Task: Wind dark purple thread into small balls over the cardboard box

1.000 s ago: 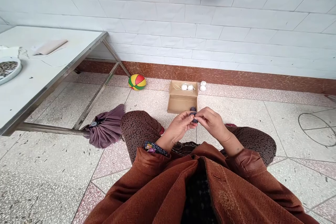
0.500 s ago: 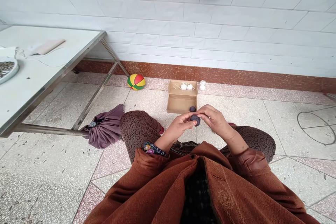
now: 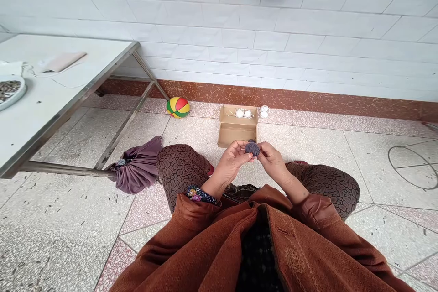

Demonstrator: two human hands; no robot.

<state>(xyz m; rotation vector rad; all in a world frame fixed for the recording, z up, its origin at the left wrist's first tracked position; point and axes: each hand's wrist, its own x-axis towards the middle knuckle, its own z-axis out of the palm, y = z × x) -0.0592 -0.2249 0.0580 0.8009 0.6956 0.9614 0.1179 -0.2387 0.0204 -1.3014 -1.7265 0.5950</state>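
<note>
My left hand (image 3: 230,161) grips a small dark purple-grey yarn ball (image 3: 252,148) between thumb and fingers. At the ball's right side, my right hand (image 3: 273,159) is closed with thumb and fingertips pressed together against it; any strand pinched there is too thin to make out. Both hands are over the near edge of an open cardboard box (image 3: 230,137). Mostly hidden behind the held ball is another dark ball (image 3: 251,141) in the box. Two white yarn balls (image 3: 243,113) lie in its lid, with a loose thread.
Two more white balls (image 3: 263,111) sit right of the box. A striped ball (image 3: 178,107) rests near the wall. The metal-framed table (image 3: 102,50) stands at left, a folded purple umbrella (image 3: 138,164) by its leg. A wire ring (image 3: 414,167) is at right.
Both hands have shifted slightly forward with the yarn ball, which now covers most of the dark ball in the box. My right hand has lowered from above the ball to its side.
</note>
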